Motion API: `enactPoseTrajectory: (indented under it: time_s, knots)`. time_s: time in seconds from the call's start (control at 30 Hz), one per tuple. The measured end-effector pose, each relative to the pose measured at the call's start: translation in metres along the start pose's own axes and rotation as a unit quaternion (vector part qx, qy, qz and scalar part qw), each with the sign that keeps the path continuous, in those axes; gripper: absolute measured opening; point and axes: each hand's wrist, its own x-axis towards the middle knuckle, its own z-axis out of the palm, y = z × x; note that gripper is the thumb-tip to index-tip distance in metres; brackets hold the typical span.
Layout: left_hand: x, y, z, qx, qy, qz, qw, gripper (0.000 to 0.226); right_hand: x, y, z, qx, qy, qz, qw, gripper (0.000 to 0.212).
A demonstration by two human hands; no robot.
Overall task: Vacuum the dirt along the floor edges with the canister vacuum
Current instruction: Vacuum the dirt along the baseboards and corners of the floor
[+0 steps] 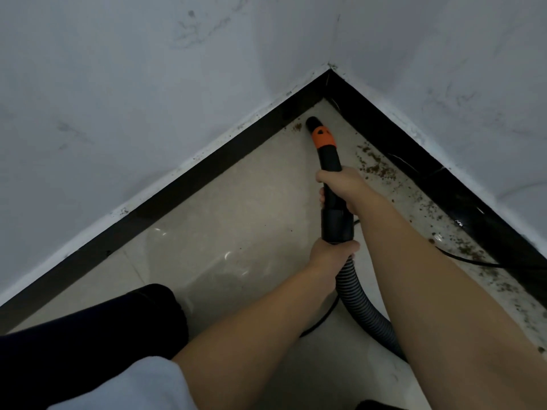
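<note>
A glossy pale tiled floor (236, 232) is seen from above, bordered by a black skirting (177, 179) under grey-white walls (118, 84) meeting in a corner. The ribbed grey hose (359, 297) is clasped at its cuff by the left hand (331, 255), fingers curled around it. Further on, the smooth black tube (331, 161) is gripped by the right hand (344, 187). Its long axis runs away from the person, the nozzle (312, 124) pointed into the corner beside brown dirt (377, 167) along the right edge.

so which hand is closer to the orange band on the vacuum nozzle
Right. The right hand grips the black tube just below the orange band. The left hand grips farther back, where the ribbed hose joins the tube.
</note>
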Motion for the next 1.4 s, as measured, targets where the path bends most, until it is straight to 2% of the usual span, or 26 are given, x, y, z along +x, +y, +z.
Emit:
enactPoseTrajectory:
  time_s: [0.2, 0.43, 0.67, 0.73, 0.83, 0.93, 1.13, 1.4]
  knots:
    - [-0.018, -0.014, -0.005, -0.027, 0.006, 0.01, 1.0, 0.009, -0.015, 0.007, 0.01, -0.029, -0.026, 0.007, 0.999, 0.01]
    - [-0.024, -0.02, -0.014, -0.039, 0.024, 0.015, 0.999, 0.021, -0.02, 0.01, 0.023, -0.03, -0.059, 0.013, 0.998, 0.01]
    - [-0.015, -0.008, -0.03, -0.026, 0.066, 0.026, 0.997, 0.028, -0.008, 0.006, 0.039, -0.01, -0.042, 0.0, 0.999, 0.011]
    - [-0.012, -0.001, -0.033, -0.016, 0.051, 0.019, 0.998, 0.016, -0.004, 0.002, 0.041, -0.001, -0.031, -0.001, 1.0, 0.01]
    - [-0.005, 0.008, -0.037, 0.001, 0.025, 0.015, 1.0, 0.021, 0.003, -0.003, 0.039, 0.015, -0.013, 0.001, 1.0, 0.01]
    - [0.001, 0.018, -0.038, 0.027, 0.012, 0.022, 0.999, 0.008, 0.011, -0.008, 0.035, 0.034, 0.003, -0.004, 0.999, 0.012]
    - [0.013, 0.037, -0.035, 0.066, -0.009, 0.027, 0.997, 0.02, 0.026, -0.017, 0.026, 0.061, 0.036, -0.009, 0.997, 0.013]
    - [0.022, 0.054, -0.033, 0.062, -0.031, 0.021, 0.997, 0.015, 0.039, -0.025, 0.018, 0.074, 0.063, -0.008, 0.995, 0.012]
